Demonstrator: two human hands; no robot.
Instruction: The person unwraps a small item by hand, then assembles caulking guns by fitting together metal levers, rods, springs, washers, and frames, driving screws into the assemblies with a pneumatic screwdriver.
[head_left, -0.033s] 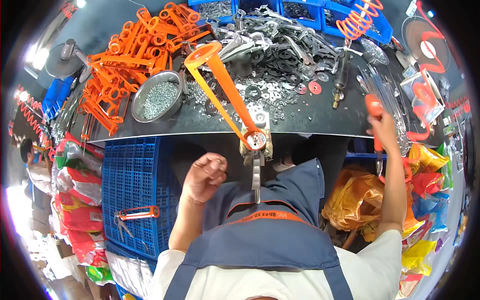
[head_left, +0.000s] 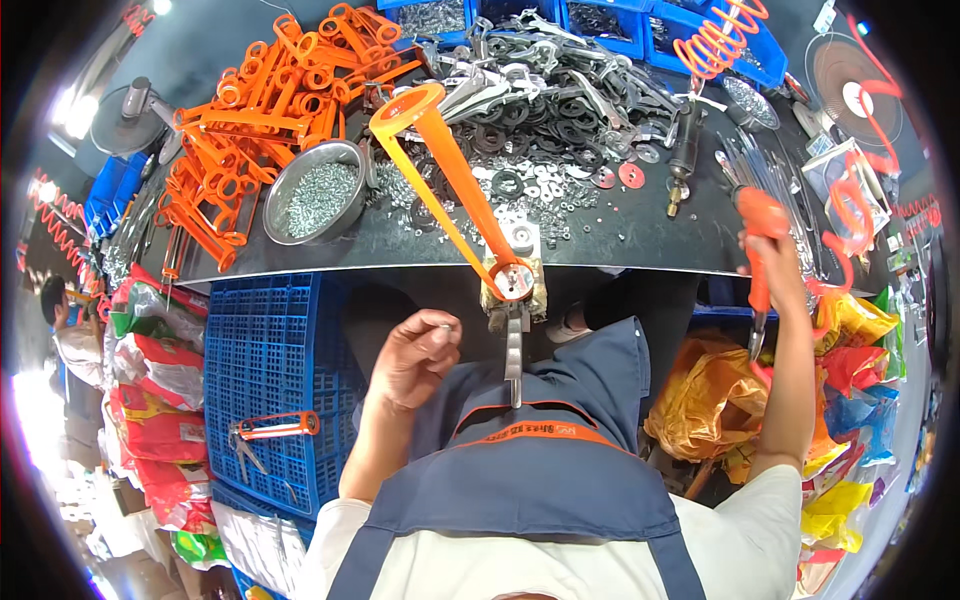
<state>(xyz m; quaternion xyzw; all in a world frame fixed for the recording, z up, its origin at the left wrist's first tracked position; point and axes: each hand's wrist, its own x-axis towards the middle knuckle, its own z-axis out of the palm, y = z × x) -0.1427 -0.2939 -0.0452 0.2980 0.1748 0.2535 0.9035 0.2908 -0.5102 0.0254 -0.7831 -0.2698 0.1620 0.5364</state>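
An orange caulking gun frame (head_left: 455, 175) stands tilted at the table's front edge, its lower end on a small metal fixture (head_left: 535, 300). From that end a grey metal handle (head_left: 514, 355) points down towards me. Just left of the handle is my left hand (head_left: 420, 355), apart from it, thumb and fingers pinched together; a tiny pale spot shows at the fingertips, too small to name. Far to the right, my right hand (head_left: 778, 265) wraps round the grip of a red-orange pistol-shaped air tool (head_left: 762, 215), raised off the table by the metal rods.
Orange frames (head_left: 290, 100) heap up at the back left beside a bowl of small screws (head_left: 320, 195). Grey metal handles (head_left: 560, 90) pile up behind, before blue bins (head_left: 600, 25). Another air tool (head_left: 682, 150) hangs on a coiled hose. A blue crate (head_left: 262, 350) stands left.
The air tool in my right hand has turned, its body now broader in view and its lower end swung slightly left. My left hand has shifted slightly right.
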